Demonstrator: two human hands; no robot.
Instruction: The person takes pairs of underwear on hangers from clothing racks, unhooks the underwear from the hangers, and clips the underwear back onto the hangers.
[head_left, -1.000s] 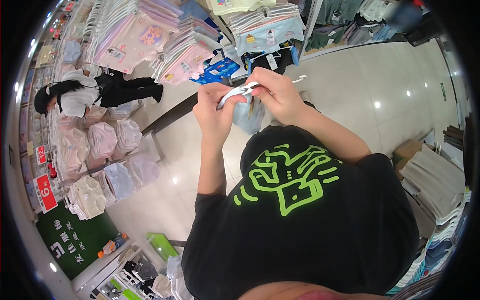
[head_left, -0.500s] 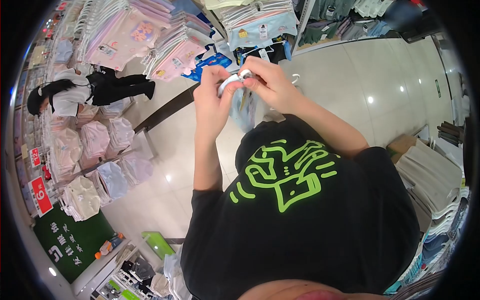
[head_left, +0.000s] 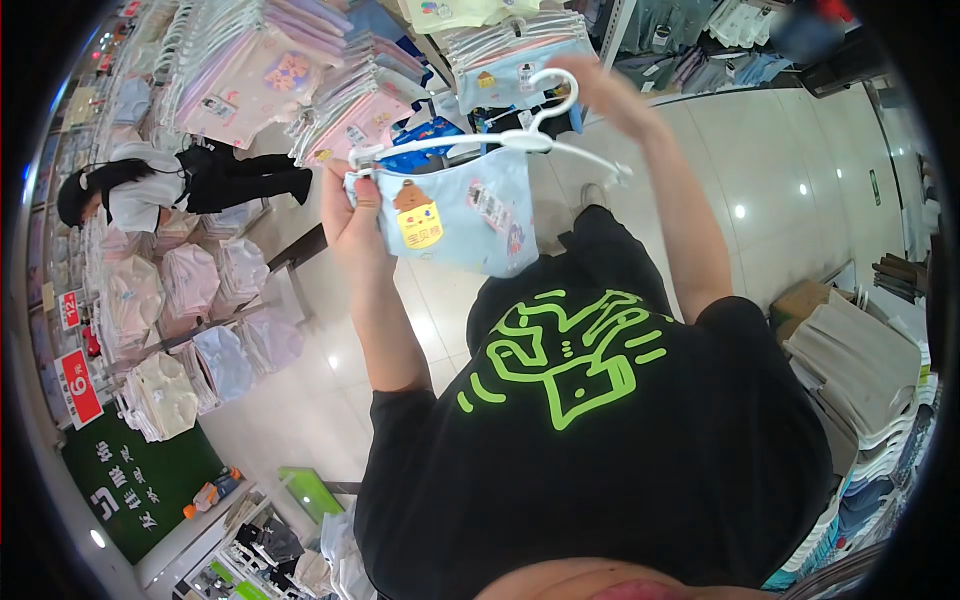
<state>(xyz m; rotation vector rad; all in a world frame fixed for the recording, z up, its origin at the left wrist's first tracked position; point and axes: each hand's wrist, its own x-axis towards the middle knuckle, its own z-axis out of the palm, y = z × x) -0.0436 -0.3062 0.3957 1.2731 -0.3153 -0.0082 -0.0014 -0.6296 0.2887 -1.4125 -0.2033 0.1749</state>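
Observation:
Light blue underpants (head_left: 465, 215) with a yellow bear tag and a white barcode label are spread out in front of my chest. My left hand (head_left: 350, 210) pinches their left waist edge together with the left end of a white plastic hanger (head_left: 460, 139). The hanger's right arm sticks out past the cloth, its end free of the waistband. Blurred by motion, my right hand (head_left: 610, 98) is beside the hanger's hook; whether it touches the hook I cannot tell.
Racks of pink underpants (head_left: 255, 85) and light blue underpants (head_left: 510, 75) hang just ahead. A person (head_left: 140, 190) in a white top stands at the left shelves. Beige garments (head_left: 860, 370) hang at right. A red price sign (head_left: 78, 388) is at lower left.
The hanger and underpants have turned to face me and spread out. My left hand moved left and down; my right hand let go of the bunched piece and swung right and up.

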